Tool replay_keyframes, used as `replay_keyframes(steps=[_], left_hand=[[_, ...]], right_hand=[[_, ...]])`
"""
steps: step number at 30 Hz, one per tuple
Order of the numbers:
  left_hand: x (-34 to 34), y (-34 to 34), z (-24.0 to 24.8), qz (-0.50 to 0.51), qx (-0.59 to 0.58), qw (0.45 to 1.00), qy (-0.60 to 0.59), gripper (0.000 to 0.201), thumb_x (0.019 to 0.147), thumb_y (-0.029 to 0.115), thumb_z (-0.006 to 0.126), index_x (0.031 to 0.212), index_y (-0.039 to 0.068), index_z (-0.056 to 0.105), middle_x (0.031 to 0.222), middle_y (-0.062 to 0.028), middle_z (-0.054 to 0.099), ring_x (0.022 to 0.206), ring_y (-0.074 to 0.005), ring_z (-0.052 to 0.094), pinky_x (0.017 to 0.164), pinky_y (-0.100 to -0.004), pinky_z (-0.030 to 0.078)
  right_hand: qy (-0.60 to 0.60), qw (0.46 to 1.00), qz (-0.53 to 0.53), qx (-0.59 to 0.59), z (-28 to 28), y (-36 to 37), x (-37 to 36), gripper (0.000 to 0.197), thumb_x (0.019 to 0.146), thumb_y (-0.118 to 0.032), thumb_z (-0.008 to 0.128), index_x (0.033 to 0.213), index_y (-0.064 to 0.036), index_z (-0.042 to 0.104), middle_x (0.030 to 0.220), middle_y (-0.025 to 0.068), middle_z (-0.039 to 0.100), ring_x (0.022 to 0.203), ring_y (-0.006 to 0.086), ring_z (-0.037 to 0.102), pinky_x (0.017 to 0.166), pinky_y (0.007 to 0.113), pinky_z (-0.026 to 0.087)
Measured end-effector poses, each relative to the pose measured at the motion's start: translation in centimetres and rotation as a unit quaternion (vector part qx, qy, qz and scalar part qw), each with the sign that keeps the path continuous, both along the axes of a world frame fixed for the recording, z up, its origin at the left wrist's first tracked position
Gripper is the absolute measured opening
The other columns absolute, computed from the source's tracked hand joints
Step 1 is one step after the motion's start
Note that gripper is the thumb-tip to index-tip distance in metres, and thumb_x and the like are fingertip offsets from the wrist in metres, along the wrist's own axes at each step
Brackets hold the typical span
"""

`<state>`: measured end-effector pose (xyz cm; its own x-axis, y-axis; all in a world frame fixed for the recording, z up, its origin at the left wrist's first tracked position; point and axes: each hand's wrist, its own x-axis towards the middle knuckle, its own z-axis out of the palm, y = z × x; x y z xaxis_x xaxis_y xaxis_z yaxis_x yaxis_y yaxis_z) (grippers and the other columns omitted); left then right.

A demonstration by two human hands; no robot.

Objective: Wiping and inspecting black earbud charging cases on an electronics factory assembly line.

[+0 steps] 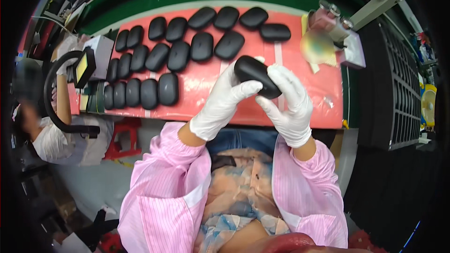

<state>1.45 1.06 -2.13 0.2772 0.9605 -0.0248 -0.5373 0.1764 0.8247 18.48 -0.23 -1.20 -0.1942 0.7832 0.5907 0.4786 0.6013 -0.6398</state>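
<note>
Over the front part of the red-covered table, I hold a smooth black rounded oblong case (255,74) tilted between my two white-gloved hands. My left hand (222,102) is closed on its left side, thumb along the near face. On the other side, my right hand (291,105) grips it with fingers over the upper edge and the thumb below. Behind and to the left, several similar black cases (179,56) lie in rows. The nearest one in the back right is a case (275,32) lying sideways. What the cases contain cannot be seen.
The table's red sheet (309,107) has a pale strip running across it. At the back right stands a small machine with metal knobs (330,14). A black lamp arm (49,98) and white box (101,51) are at the left, near another person (70,140). A black rack (391,84) stands right.
</note>
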Motion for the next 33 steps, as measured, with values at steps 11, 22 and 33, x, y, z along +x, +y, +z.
replay_keyframes(steps=[11, 22, 33], left_hand=[[0.7, -1.9, 0.0, -0.042, -0.026, 0.999, 0.012, 0.064, 0.07, -0.003, 0.08, 0.128, 0.001, 0.052, 0.115, -0.0043, 0.061, 0.104, -0.0137, 0.06, 0.086, -0.0267, 0.053], [1.2, -1.5, -1.3, -0.088, -0.072, 0.993, 0.038, 0.059, 0.074, 0.002, 0.08, 0.126, -0.001, 0.052, 0.116, -0.0066, 0.062, 0.101, -0.0139, 0.062, 0.088, -0.0284, 0.053], [0.3, -1.2, -2.4, -0.169, -0.259, 0.95, -0.027, 0.061, 0.082, 0.031, 0.063, 0.128, -0.007, 0.051, 0.115, -0.0225, 0.063, 0.1, -0.0287, 0.066, 0.085, -0.0387, 0.057]], right_hand=[[0.182, 0.957, 0.116, -0.193, -1.0, -2.1, 1.6, 0.045, 0.083, -0.012, 0.061, 0.126, 0.0, 0.058, 0.118, 0.011, 0.054, 0.116, 0.0231, 0.049, 0.105, 0.034, 0.034], [-0.086, 0.993, -0.058, 0.059, -0.3, -2.1, 3.2, 0.016, 0.071, -0.008, 0.073, 0.085, -0.0132, 0.067, 0.113, 0.0077, 0.057, 0.128, 0.0358, 0.043, 0.109, 0.054, 0.026], [-0.367, 0.872, -0.314, 0.077, -4.2, -3.0, 15.0, 0.011, 0.078, -0.006, 0.071, 0.088, -0.0082, 0.069, 0.098, 0.0084, 0.06, 0.104, 0.0315, 0.055, 0.092, 0.042, 0.044]])
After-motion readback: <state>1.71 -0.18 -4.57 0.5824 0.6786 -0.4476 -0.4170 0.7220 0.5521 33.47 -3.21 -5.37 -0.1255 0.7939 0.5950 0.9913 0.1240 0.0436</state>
